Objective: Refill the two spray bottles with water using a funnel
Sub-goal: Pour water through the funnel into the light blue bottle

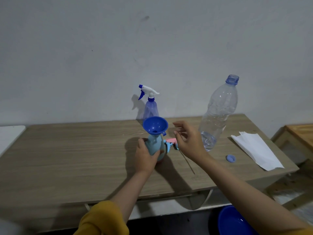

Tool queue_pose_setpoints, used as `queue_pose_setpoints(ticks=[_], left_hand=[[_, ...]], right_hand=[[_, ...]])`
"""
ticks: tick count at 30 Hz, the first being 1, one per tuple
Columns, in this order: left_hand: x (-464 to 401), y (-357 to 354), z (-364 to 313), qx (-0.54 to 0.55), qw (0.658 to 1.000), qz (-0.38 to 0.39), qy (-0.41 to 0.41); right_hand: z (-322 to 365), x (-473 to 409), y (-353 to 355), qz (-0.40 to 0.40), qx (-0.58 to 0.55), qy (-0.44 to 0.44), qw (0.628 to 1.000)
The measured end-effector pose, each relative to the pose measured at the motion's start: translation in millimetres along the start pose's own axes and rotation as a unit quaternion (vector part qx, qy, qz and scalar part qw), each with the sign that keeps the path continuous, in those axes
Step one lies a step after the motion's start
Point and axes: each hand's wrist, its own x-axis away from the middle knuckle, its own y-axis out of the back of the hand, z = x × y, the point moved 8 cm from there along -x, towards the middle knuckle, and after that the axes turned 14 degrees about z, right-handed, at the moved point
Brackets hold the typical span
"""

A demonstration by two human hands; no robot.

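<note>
A dark blue funnel (155,125) sits in the neck of a light blue spray bottle (155,146) at the middle of the wooden table (67,158). My left hand (146,154) grips that bottle's body. My right hand (188,140) hovers just right of the funnel, fingers apart and empty. Behind it lies the pink and blue spray head (171,144) with its thin tube (187,162) on the table. A second, clear purple spray bottle (150,106) with a white and blue trigger stands by the wall. A large clear water bottle (218,112), uncapped, holds a little water.
The bottle's blue cap (230,158) lies on the table to the right, near a white sheet of paper (257,150). A blue basin (235,221) sits on the floor below the table's front edge. A wooden stand (298,134) is at the far right.
</note>
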Motion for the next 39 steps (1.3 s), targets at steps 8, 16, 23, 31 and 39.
queue_pose_setpoints(ticks=[8, 16, 23, 31, 39], left_hand=[[4.1, 13.0, -24.6, 0.126, 0.991, -0.030, -0.040], [-3.0, 19.1, -71.9, 0.121, 0.989, -0.050, -0.074], [-10.0, 18.1, -63.4, 0.110, 0.991, -0.071, -0.037], [-13.6, 18.1, -63.2, 0.106, 0.991, -0.082, -0.028], [-11.9, 21.1, -68.2, 0.131, 0.989, -0.067, -0.027]], right_hand=[[-11.9, 39.2, 91.6, -0.284, 0.136, 0.032, 0.949], [-52.4, -4.8, 145.8, -0.225, 0.121, -0.025, 0.966], [-42.7, -34.8, 135.2, -0.153, 0.079, 0.039, 0.984], [22.9, -54.9, 122.8, 0.021, 0.106, 0.190, 0.976], [33.4, -50.6, 74.4, 0.301, 0.102, 0.121, 0.940]])
